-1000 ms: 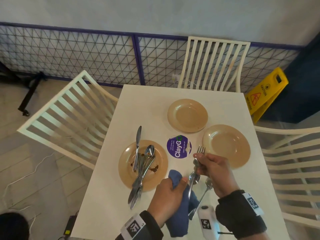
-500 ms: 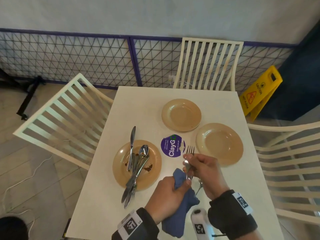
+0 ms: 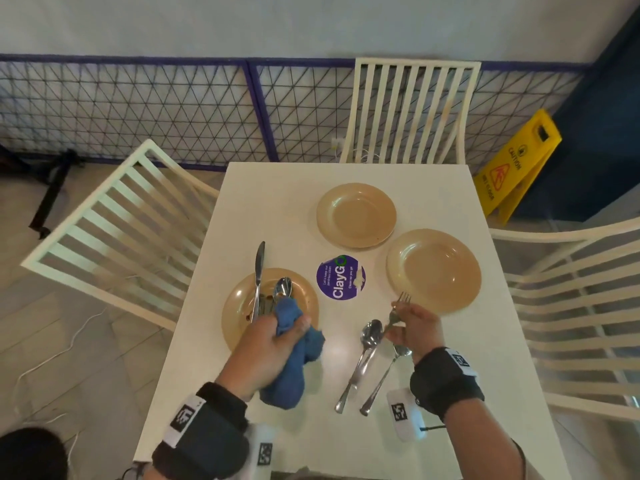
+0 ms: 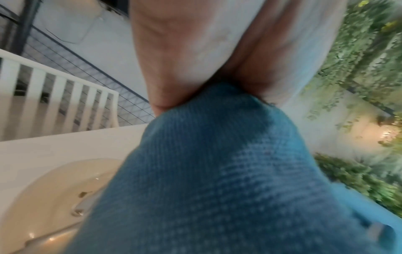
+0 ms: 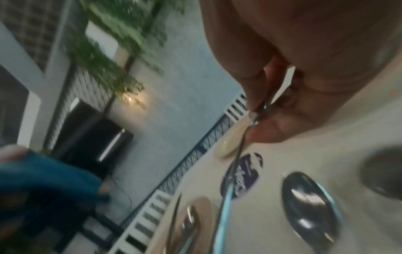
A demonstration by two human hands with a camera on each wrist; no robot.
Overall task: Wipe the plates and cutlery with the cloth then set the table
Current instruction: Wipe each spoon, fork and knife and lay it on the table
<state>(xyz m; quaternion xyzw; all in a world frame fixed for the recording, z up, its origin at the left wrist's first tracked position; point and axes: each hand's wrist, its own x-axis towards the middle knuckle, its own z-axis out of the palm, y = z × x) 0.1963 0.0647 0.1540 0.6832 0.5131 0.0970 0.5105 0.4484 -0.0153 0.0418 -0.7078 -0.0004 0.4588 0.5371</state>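
Observation:
My left hand (image 3: 273,341) grips a bunched blue cloth (image 3: 294,362) (image 4: 217,171) just above the near side of a dirty tan plate (image 3: 235,306) (image 4: 43,189). On that plate lie a knife (image 3: 259,271), a spoon (image 3: 283,287) and more cutlery, partly hidden by the cloth. My right hand (image 3: 408,323) pinches a fork (image 3: 401,301) (image 5: 234,163) near its neck, tines pointing away. Two spoons (image 3: 363,358) (image 5: 311,206) lie side by side on the white table (image 3: 277,202) beside that hand. Two clean tan plates (image 3: 356,214), (image 3: 433,270) sit farther back.
A round purple ClayGo sticker (image 3: 341,278) marks the table's middle. White slatted chairs stand at the left (image 3: 114,216), far side (image 3: 412,109) and right (image 3: 571,306). A yellow caution sign (image 3: 516,168) leans at the back right by a mesh fence (image 3: 138,109).
My hands have parted. The left hand carried the cloth off the fork and leftwards over the dirty plate. The right hand shifted right with the fork, and two spoons now lie bare on the table.

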